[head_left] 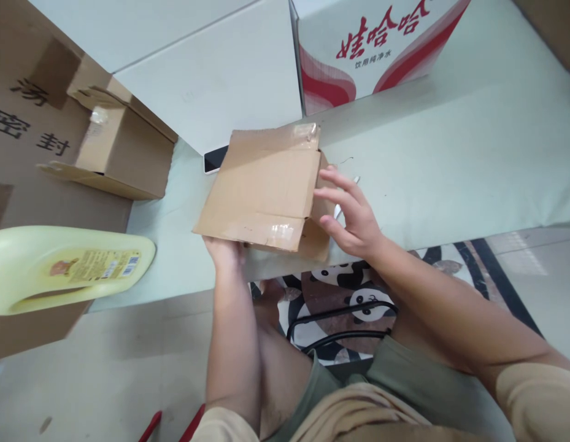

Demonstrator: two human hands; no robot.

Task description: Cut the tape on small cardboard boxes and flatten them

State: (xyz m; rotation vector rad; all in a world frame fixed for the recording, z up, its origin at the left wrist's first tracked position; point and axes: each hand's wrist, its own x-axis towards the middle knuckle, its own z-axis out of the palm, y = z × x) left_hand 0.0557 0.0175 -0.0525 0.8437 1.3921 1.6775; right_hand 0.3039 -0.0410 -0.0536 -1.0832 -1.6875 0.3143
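Observation:
A small brown cardboard box [266, 184] with flaps at its edges is tilted over the pale green tabletop, near the front edge. Clear tape shines on two of its corners. My left hand [224, 250] grips it from below at the near left corner, its fingers hidden under the cardboard. At the box's right side is my right hand [351, 215], fingers spread and curved, the tips at or close to the side panel; I cannot tell if they press on it. A small white object [338, 212], partly hidden, shows behind this hand.
A phone [213, 160] lies partly behind the box. Large white box [211, 73] and red-and-white water carton [367, 49] stand at the back. At left are a small open carton [140, 150], a big brown carton [18, 166] and a pale yellow jug [73, 267].

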